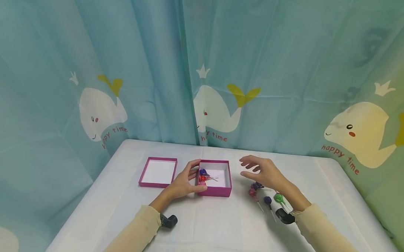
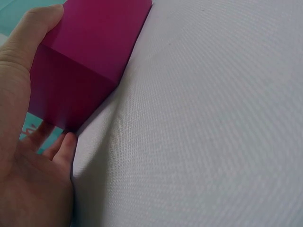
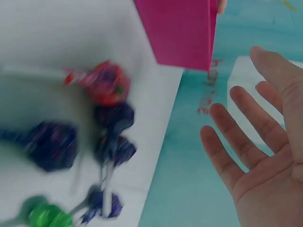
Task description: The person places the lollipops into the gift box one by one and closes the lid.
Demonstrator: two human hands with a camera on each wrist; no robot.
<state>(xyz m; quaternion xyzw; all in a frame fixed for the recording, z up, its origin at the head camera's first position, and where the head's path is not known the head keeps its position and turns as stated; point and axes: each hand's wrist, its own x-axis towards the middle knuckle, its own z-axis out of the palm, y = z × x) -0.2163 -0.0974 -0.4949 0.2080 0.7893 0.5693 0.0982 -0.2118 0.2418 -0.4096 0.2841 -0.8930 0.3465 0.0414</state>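
Note:
A magenta box [image 1: 214, 192] with a white inside stands uncovered mid-table. My left hand [image 1: 182, 184] holds it at the left side, the thumb on its front wall in the left wrist view, the other fingers along the side. Inside lie several lollipops, among them a purple one [image 1: 203, 172] and a red one at the left end. To the right of the box, my right hand [image 1: 268, 173] hovers with nothing in it, fingers spread apart. Below and beside it lie loose lollipops: a pink-red one [image 1: 252, 192], a green one [image 1: 279, 197] and several purple ones [image 3: 53, 145].
Left of the box lies a shallow magenta-rimmed lid [image 1: 158, 172], white inside up. A white cloth [image 1: 198, 229] covers the table. Behind it hangs a blue-green curtain [image 1: 155, 113] printed with whales, close along the far edge.

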